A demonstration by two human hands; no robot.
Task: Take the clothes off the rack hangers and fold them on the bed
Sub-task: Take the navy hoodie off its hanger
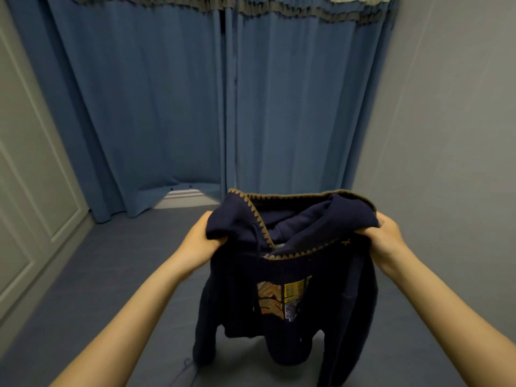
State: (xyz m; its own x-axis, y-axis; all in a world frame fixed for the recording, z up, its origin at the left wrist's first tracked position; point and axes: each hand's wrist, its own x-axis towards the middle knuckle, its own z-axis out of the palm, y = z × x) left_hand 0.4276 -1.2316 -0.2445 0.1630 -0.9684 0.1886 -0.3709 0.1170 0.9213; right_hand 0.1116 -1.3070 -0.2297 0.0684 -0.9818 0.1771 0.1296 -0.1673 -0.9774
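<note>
Your left hand [202, 238] and right hand [386, 237] each grip a shoulder of the navy hoodie [287, 277], held above the bed [117, 275]. Chest patch is coloured blocks (no readable writing).

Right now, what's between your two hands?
Head view: only the dark hoodie, its open hood stretched between left hand and right hand.

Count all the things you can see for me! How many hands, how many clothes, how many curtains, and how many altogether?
Hands: 2, the left hand and the right hand, both gripping the hoodie
Clothes: 1, a dark navy hoodie held up over the bed
Curtains: 2 blue panels, the left curtain and the right curtain
Beds: 1
Total: 6
</note>
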